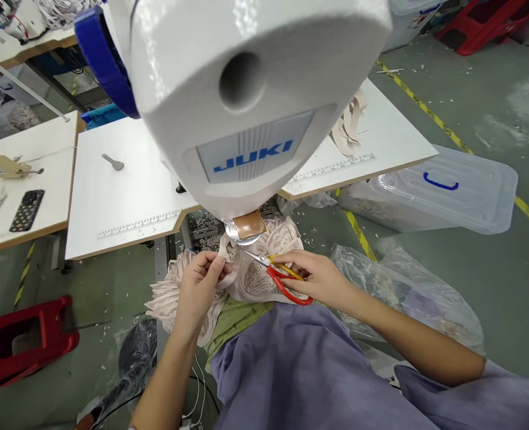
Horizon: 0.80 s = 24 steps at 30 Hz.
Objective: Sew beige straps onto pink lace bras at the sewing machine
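Note:
My left hand (202, 283) pinches the edge of a pale pink lace garment (255, 275) that lies over my lap, just below the head of a white sewing machine (246, 101). My right hand (320, 278) is closed on red-and-yellow thread snips (282, 278). Their metal blades point left toward the fabric held by the left fingers. The machine head fills the upper middle of the view and hides the needle area.
A white sewing table (125, 191) with a printed ruler runs behind the machine. A phone (27, 209) lies on the neighbouring table at left. A clear plastic bin (443, 191) and plastic bags (408, 292) sit on the floor to the right, a red stool (18, 340) at left.

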Available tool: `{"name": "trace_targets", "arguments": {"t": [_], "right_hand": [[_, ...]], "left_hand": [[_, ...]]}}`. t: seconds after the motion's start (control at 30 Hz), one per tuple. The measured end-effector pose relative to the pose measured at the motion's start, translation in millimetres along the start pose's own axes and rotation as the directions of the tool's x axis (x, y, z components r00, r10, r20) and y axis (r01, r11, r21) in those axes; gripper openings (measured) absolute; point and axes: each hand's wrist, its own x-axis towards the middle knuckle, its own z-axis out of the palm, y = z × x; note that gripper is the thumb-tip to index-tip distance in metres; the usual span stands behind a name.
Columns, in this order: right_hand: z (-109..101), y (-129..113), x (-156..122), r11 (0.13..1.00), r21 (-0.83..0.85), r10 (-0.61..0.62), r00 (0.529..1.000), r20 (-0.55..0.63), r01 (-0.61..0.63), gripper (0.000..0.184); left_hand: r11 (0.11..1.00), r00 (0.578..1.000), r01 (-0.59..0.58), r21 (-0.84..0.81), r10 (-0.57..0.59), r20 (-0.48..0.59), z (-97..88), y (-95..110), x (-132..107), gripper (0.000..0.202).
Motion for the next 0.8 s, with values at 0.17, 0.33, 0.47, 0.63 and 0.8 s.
{"name": "trace_targets", "arguments": {"t": [0.17, 0.33, 0.47, 0.63, 0.8], "right_hand": [[-42, 25, 1, 0.985, -0.120, 0.119, 0.993, -0.022, -0.121, 0.035], [-105, 52, 69, 0.881, -0.365, 0.169, 0.921, -0.352, -0.301, 0.042], [-148, 71, 129, 0.814, -0.527, 0.058, 0.937, -0.343, -0.243, 0.038], [-120, 48, 106, 0.922, -0.380, -0.092, 0.911, -0.401, -0.074, 0.035], [-34, 14, 38, 0.987, 0.053, -0.158, 0.965, 0.210, 0.150, 0.047]], "left_hand": [[0.933, 0.980, -0.165, 0.320, 0.193, -0.058, -7.5, -6, 2, 0.023], [0.877, 0.978, -0.178, 0.446, 0.206, -0.015, -8.8, -3, 10, 0.019], [0.974, 0.983, -0.045, 0.224, 0.003, 0.183, -15.0, 12, 21, 0.029], [0.930, 0.988, -0.104, 0.352, 0.056, 0.143, -21.5, 4, 28, 0.027], [0.601, 0.859, -0.489, 0.632, 0.460, 0.227, 7.9, -11, 22, 0.023]]}}
